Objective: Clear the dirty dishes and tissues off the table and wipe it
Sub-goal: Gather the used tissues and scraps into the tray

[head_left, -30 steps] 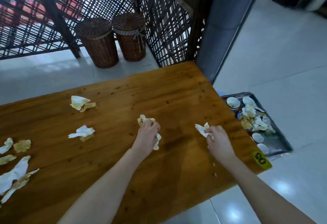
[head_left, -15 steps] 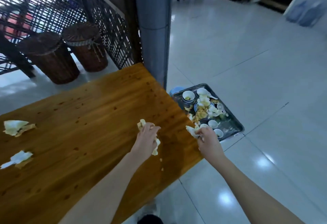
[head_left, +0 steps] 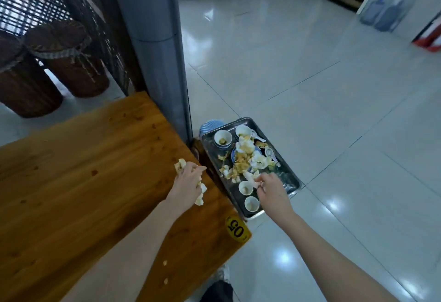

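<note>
The table [head_left: 83,170] is orange-brown wood grain with dark knots. The tag [head_left: 237,229] at its near right corner is yellow with black digits. The tray [head_left: 290,177] is grey metal; bowls [head_left: 223,137] are white; tissues [head_left: 241,163] are white, stained yellow-brown.

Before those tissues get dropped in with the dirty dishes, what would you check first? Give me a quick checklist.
1. Right hand above the metal tray: ok.
2. Small tissue pinched in the right hand: ok.
3. Left hand above the tray: not ok, it is over the table near its edge.
4. Tissue wad gripped in the left hand: ok.
5. Bare room in the tray for more: ok, along its right side.
6. Table free of scraps: not ok, crumbs lie on it; its left part is out of view.
</note>
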The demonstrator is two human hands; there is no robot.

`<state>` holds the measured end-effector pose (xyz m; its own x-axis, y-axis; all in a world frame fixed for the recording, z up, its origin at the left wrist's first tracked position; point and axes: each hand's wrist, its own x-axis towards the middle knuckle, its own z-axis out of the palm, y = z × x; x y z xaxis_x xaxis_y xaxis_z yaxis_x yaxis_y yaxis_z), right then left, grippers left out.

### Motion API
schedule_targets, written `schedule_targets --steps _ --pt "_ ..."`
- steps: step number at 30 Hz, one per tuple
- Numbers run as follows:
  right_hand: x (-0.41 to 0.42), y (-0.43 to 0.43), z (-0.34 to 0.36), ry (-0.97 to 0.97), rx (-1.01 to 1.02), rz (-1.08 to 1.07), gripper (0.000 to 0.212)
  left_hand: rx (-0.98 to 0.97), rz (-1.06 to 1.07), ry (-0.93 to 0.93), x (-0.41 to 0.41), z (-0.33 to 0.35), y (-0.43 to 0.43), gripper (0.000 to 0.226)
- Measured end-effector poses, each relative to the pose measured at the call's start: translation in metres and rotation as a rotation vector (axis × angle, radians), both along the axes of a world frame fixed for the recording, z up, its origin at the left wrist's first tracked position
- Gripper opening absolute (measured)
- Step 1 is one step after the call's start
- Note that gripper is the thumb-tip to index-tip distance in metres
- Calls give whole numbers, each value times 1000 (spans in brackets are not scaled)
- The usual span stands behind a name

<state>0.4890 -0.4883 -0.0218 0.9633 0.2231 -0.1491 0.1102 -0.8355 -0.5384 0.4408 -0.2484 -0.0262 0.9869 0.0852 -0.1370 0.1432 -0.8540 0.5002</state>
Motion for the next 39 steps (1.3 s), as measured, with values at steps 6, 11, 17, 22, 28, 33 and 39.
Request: schedule_targets --steps 6,11,17,22,28,33,39 --pt "62 -38 -10 37 -40 -95 20 -53 -66 10 66 -4 -30 54" --pt "100 -54 -24 48 -84 -90 20 -76 -68 70 98 -8 -49 53" --pt "154 -59 -41 71 -28 -6 16 -101 15 133 134 -21 -68 50" --pt "211 -65 -57 116 -34 120 18 -121 143 196 167 -43 -89 52" --pt "270 -68 -77 159 -54 219 20 -184 213 250 214 -69 -124 52" --pt "299 -66 -98 222 -53 326 28 -222 266 250 251 -76 -137 54" --pt "320 -65 -115 315 -65 458 44 -249 361 272 267 -85 -126 53"
